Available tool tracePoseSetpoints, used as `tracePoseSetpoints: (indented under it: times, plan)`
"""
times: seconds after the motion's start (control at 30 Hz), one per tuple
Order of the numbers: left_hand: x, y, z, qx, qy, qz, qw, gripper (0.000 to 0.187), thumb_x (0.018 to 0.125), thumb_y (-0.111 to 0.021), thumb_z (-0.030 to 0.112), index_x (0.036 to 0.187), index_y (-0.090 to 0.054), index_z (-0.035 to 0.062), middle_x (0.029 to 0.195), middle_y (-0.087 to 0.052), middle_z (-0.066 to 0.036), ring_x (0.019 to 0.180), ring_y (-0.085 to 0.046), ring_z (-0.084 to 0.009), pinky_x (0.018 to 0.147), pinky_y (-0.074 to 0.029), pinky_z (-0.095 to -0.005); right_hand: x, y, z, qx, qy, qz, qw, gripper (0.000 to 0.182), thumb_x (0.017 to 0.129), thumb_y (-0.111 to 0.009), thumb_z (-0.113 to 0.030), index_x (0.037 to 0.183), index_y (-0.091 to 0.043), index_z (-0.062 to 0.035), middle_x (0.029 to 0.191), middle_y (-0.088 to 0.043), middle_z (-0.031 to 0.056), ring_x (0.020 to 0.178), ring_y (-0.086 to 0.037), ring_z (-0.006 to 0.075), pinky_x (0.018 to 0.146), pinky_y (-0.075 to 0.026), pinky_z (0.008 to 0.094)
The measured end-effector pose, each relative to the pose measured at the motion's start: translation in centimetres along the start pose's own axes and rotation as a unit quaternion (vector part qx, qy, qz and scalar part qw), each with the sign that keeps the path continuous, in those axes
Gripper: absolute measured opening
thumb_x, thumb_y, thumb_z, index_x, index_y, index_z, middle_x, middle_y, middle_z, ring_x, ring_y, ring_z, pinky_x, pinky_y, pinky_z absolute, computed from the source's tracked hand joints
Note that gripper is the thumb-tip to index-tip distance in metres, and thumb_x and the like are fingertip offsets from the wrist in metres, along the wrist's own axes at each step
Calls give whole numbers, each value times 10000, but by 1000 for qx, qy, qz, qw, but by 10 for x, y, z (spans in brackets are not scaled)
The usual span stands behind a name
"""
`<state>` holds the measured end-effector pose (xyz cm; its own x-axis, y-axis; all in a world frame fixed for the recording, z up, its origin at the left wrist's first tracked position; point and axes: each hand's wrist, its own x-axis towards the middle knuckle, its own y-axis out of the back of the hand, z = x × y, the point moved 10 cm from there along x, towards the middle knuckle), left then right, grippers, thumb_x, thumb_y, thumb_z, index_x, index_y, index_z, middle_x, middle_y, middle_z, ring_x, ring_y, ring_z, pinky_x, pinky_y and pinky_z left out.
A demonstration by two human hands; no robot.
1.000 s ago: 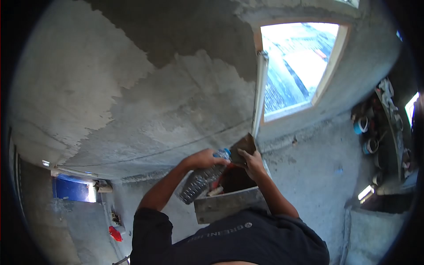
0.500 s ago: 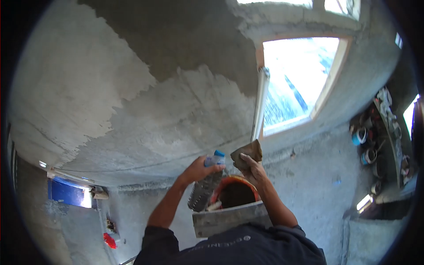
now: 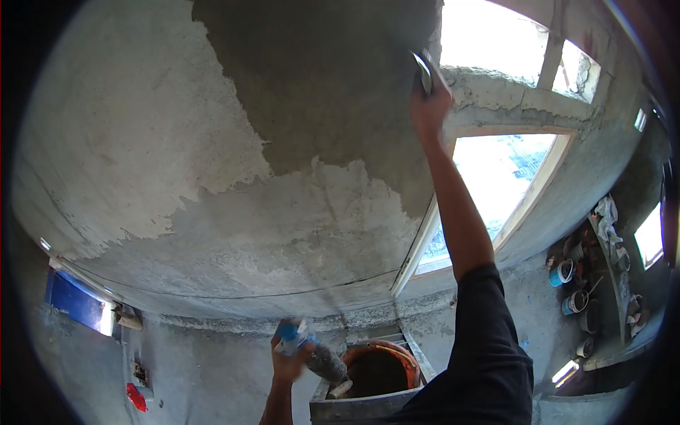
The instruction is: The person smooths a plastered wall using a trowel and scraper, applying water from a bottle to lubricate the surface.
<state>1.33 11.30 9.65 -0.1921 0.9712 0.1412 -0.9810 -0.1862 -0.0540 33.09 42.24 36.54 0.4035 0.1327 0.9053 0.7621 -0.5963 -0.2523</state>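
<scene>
My left hand [image 3: 289,361] is closed around a clear plastic bottle [image 3: 327,365] with a blue cap, low in view beside an orange bucket [image 3: 412,368]. The bottle is tilted and slightly blurred by motion. High up, my right hand [image 3: 432,106] grips a thin flat plate [image 3: 423,73], seen nearly edge-on against the wall near the upper window opening. Behind the plate the wall has a dark, wet-looking patch of plaster [image 3: 319,92] bordering paler grey areas. Dark material fills the bucket, whose rim is orange.
A framed window opening [image 3: 567,152] lies right of my raised forearm. The bucket stands within a grey board frame [image 3: 354,409] in front of me. Several buckets, including a blue-and-white one [image 3: 562,273], stand far right. A red object [image 3: 136,398] lies on the floor at left.
My right hand has risen from above the bucket to the upper wall with the plate. My left hand has moved down and left, still holding the bottle. The view has shifted upward.
</scene>
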Motion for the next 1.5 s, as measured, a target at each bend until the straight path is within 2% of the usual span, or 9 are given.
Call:
tracePoseSetpoints:
  times: [0.13,0.33,0.57,0.67,0.73,0.8,1.13,1.3,1.5]
  plan:
    - [0,19,-4,16,3,40,999,463,727,-787,298,1011,-549,20,826,-557,-2,752,-524,-94,659,-426,-251,25,-45,-2,-32,111,2,993,547,730,-615,49,1257,-575,-94,1286,-558,155,1193,-539,300,936,-485,357]
    - [4,28,-25,-16,13,55,998,440,732,-783,288,1001,-550,29,815,-556,-4,730,-519,-92,643,-416,-249,-105,-116,-6,-84,199,-332,918,632,738,-565,70,1339,-486,-112,1400,-453,113,1286,-424,361,1041,-422,415]
    - [3,21,-12,9,30,64,997,395,747,-772,253,990,-552,31,785,-560,3,681,-525,-78,604,-417,-234,35,-32,-12,-16,104,-15,994,643,715,-570,110,1305,-529,-140,1323,-519,154,1248,-473,333,996,-450,403]
    - [2,22,-13,22,20,94,995,387,754,-770,246,992,-553,31,769,-561,8,659,-524,-72,587,-417,-229,32,-75,3,-152,106,-83,979,666,701,-596,106,1315,-511,-136,1316,-526,149,1258,-467,323,965,-477,398]
    - [4,16,-12,43,-5,74,996,381,755,-772,245,986,-556,34,763,-568,4,655,-532,-75,578,-424,-232,-21,-116,25,-154,77,-319,932,597,800,-580,-19,1370,-434,-120,1461,-366,102,1351,-344,295,1060,-396,403]
    - [3,7,-10,30,12,86,996,371,757,-771,238,981,-555,35,762,-571,2,658,-539,-76,577,-429,-233,-78,-125,-5,-117,227,-364,896,621,778,-594,-7,1367,-441,-131,1443,-390,103,1345,-348,312,1075,-379,415]
    - [-1,7,-12,46,9,81,996,322,765,-759,188,967,-554,41,770,-583,-8,660,-560,-86,583,-448,-237,5,-81,3,-100,97,-111,984,745,670,-653,86,1358,-457,-125,1393,-458,105,1293,-397,382,1050,-422,401]
    - [-1,1,-12,32,29,76,996,327,762,-762,201,959,-556,39,773,-587,-9,669,-557,-86,588,-443,-239,-85,-107,-34,6,224,-396,891,600,754,-622,13,1325,-493,-115,1418,-433,103,1335,-367,300,1086,-369,371]
    - [-2,1,-12,39,9,74,996,324,766,-761,206,947,-555,34,770,-590,-9,666,-553,-83,585,-439,-239,55,-40,-8,33,115,-30,992,606,755,-608,-6,1332,-495,-151,1399,-463,73,1301,-415,313,1073,-384,366]
